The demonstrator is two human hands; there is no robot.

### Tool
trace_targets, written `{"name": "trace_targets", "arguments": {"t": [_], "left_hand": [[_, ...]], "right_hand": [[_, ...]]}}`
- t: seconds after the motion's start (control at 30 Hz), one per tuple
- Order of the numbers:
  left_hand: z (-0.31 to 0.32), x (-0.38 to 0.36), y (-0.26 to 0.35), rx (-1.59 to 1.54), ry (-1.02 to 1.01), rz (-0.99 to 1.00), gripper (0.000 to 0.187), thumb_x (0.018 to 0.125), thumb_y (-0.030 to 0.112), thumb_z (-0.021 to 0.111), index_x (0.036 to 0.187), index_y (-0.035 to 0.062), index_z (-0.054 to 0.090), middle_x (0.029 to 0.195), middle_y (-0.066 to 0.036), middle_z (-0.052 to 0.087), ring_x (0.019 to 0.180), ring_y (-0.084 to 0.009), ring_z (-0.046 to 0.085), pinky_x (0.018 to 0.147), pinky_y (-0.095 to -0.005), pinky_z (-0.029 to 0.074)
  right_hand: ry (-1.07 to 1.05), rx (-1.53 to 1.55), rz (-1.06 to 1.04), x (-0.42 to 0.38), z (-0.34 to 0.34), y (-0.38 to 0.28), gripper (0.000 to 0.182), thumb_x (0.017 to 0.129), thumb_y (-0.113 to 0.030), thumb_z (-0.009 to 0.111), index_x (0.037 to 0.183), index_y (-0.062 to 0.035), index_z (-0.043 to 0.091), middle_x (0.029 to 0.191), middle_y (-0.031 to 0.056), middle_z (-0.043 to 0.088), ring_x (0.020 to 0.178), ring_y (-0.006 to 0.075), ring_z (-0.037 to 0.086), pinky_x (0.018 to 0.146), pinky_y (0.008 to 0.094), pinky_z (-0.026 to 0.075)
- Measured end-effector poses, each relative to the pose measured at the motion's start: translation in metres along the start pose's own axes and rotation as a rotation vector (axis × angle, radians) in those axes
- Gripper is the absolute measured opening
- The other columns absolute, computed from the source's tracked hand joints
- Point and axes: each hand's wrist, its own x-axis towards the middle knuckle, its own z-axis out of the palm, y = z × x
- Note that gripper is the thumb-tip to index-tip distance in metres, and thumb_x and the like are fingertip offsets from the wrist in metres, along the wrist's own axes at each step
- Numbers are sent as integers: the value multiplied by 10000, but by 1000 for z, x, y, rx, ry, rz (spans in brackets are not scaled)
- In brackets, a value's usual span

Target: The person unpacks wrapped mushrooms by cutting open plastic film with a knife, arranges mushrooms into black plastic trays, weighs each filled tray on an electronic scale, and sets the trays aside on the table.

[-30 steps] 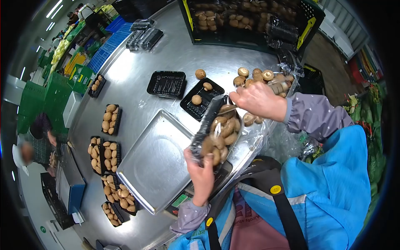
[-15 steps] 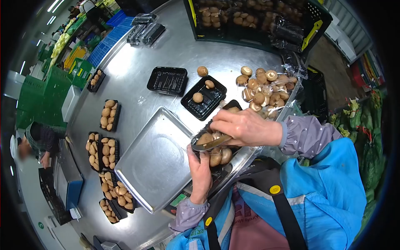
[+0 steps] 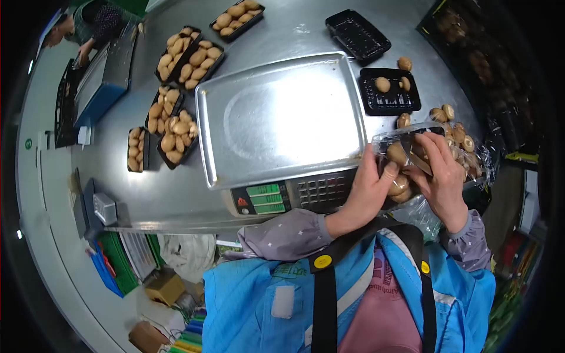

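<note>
In the head view my right hand (image 3: 441,176) is closed around a knife (image 3: 416,157) with a dark blade. Beneath the blade is a black tray of brown mushrooms (image 3: 398,154) with clear film about it. My left hand (image 3: 366,191) grips this mushroom tray from the left, thumb on its near side; its other fingers are partly hidden. Just beyond lies another black tray (image 3: 389,106) with two mushrooms in it, and a single mushroom (image 3: 404,63) rests behind that. Loose mushrooms (image 3: 456,135) with clear film are heaped to the right of my right hand.
A scale with a metal pan (image 3: 276,129) and green display (image 3: 266,199) stands left of my hands. Several filled trays (image 3: 176,138) sit farther left. An empty black tray (image 3: 358,36) lies at the back; a dark crate (image 3: 477,65) is right. Another person (image 3: 97,29) works far left.
My view has turned, so the scale now appears level in the middle and my hands farther right. Both hands stay at the mushroom tray; the knife now points more steeply across it.
</note>
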Motion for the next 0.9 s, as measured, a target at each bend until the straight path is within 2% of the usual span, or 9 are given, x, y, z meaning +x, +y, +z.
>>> {"name": "trace_targets", "arguments": {"t": [0.1,0.17,0.5,0.53,0.57,0.7,0.77,0.83,0.9], "left_hand": [[2,-10,-11,40,63,17,487,967,291,425,1300,-34,278,1220,-163,439,1144,-211,418,972,-324,332],[2,-16,-11,7,78,37,474,932,311,480,1195,-54,330,1118,-229,462,1042,-319,469,913,-393,357],[5,-26,-13,54,33,23,447,925,316,490,1160,-41,359,1085,-225,463,1026,-313,480,898,-380,367],[2,-27,-12,119,-10,-26,492,952,281,449,1302,-32,303,1185,-152,474,1086,-212,468,947,-331,359],[2,-27,-20,109,6,-25,502,950,289,457,1307,-26,297,1168,-140,485,1070,-203,482,931,-313,381],[-3,-20,-9,-429,19,-268,437,964,331,420,1254,8,378,1146,-118,517,1047,-183,532,887,-318,460],[-11,-15,2,-466,56,-338,426,978,371,350,1153,6,482,1103,-118,555,970,-197,584,847,-343,496],[-22,-16,1,-419,132,-361,447,975,389,348,1138,-1,491,1095,-122,564,959,-212,594,845,-348,497],[-32,-19,13,-368,185,-352,471,973,407,341,1144,-7,488,1094,-130,571,972,-222,593,851,-351,495]], "right_hand": [[-110,90,-11,-4,3,1,470,676,-105,735,1092,-11,537,968,119,547,788,293,610,637,356,487],[-148,132,-2,-6,3,2,448,686,-103,729,1079,-9,535,913,122,533,766,302,600,630,366,476],[-200,200,50,-18,1,1,246,695,-64,697,898,-10,569,854,115,493,735,306,554,623,369,440],[-226,206,39,-21,0,5,215,695,-41,685,873,-13,567,853,114,487,736,301,549,628,365,438],[-226,265,29,-21,-4,4,197,675,-4,663,839,-22,555,860,105,486,740,293,551,630,359,437],[-190,361,-196,-25,-14,2,227,645,-22,658,838,-42,541,864,87,498,750,281,563,611,360,454],[-281,375,-250,-35,-22,9,183,673,-45,648,801,-46,517,758,81,512,668,258,566,545,354,445],[-126,471,-241,-39,-34,14,171,699,-33,640,702,-37,469,624,87,451,539,243,522,475,353,405],[-18,335,-147,-49,-51,36,241,728,-36,633,623,-36,416,531,83,376,450,225,457,427,342,352]]}}
